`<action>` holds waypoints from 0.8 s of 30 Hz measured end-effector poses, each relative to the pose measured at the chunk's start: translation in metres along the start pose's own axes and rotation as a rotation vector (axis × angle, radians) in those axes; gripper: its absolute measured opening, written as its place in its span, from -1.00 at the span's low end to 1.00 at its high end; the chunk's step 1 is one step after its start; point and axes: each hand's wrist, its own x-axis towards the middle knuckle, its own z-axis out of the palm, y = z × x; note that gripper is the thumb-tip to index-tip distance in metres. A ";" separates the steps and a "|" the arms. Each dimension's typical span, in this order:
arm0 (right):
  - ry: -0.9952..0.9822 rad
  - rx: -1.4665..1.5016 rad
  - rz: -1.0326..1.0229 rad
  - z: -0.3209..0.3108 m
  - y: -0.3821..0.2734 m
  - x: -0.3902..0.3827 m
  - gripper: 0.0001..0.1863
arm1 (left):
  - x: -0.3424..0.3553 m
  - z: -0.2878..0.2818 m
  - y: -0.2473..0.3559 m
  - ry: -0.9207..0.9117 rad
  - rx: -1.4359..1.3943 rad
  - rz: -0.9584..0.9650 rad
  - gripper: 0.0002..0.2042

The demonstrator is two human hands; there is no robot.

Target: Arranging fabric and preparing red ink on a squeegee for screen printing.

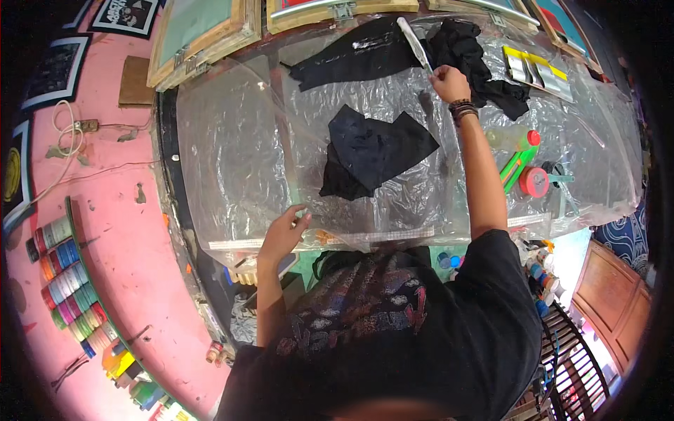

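Note:
My right hand (451,86) grips the lower end of a pale, narrow tool (413,43), perhaps a blade or spatula, near two dark cloths: one lying spread (337,59), one bunched (460,56). My left hand (288,226) is open, fingers loosely bent and apart, at the near part of the plastic-covered table (232,154). A folded black cloth (375,151) lies on the plastic between my hands.
Framed screens (203,35) line the far side. Flat tools with a yellow edge (533,67), a bottle (509,138), green tools (519,165) and a red-lidded jar (533,182) sit at the right. A pink wall (147,224) holds a shelf of containers (67,281) at left.

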 end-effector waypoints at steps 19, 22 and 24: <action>-0.348 1.439 0.107 0.032 -0.125 -0.189 -0.78 | 0.149 0.065 0.160 -0.100 -0.558 0.427 -0.66; -0.427 1.497 0.013 0.048 -0.130 -0.199 -0.76 | 0.153 0.060 0.141 -0.116 -0.540 0.355 -0.68; -0.447 1.377 -0.039 0.051 -0.118 -0.186 -0.73 | 0.156 0.054 0.130 -0.085 -0.528 0.363 -0.68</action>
